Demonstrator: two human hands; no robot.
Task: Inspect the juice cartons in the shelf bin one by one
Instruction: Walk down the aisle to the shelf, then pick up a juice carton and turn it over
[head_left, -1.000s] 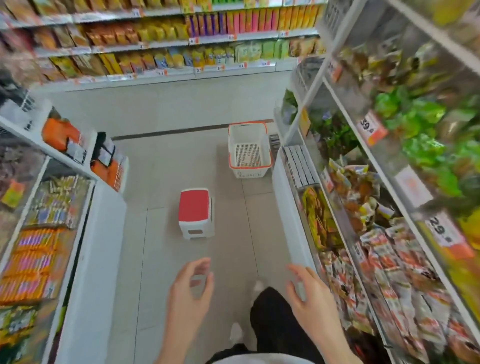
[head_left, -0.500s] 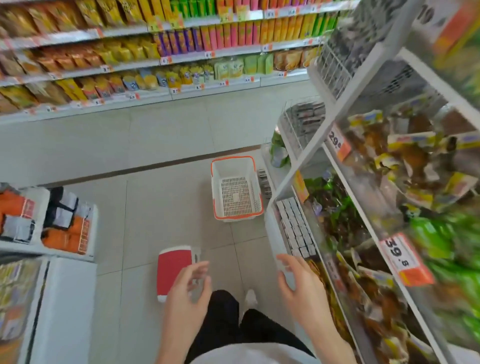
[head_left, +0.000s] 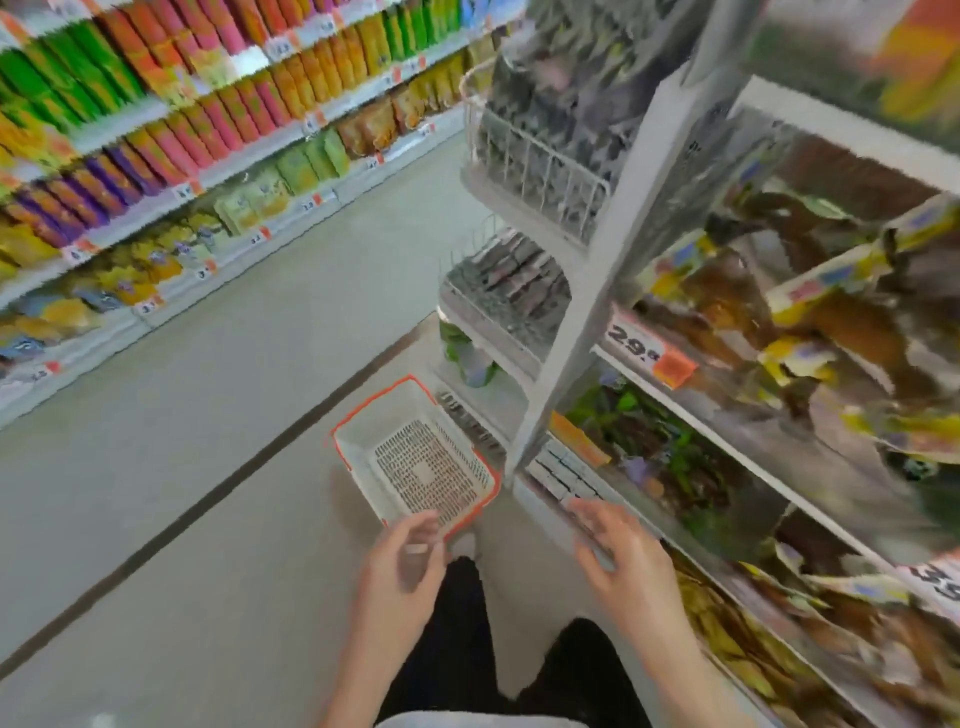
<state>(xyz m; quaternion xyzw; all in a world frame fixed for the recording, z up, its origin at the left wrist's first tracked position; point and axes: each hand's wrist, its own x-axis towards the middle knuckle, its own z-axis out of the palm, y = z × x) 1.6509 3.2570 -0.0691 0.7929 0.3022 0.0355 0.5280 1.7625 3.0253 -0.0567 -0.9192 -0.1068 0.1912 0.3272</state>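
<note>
Now, closing in on the right-hand shelving. Nothing held in the left hand, fingers loosely curled; nothing in the right hand either, fingers half spread near the low shelf edge. Just past those fingertips, rows of small pale box tops, probably the juice cartons, too blurred to confirm. Much nearer the white basket on the floor than a second ago; red stool out of view. Farther up, wire bins of grey packets. No carton touched yet: approach only, inspection still ahead.
</note>
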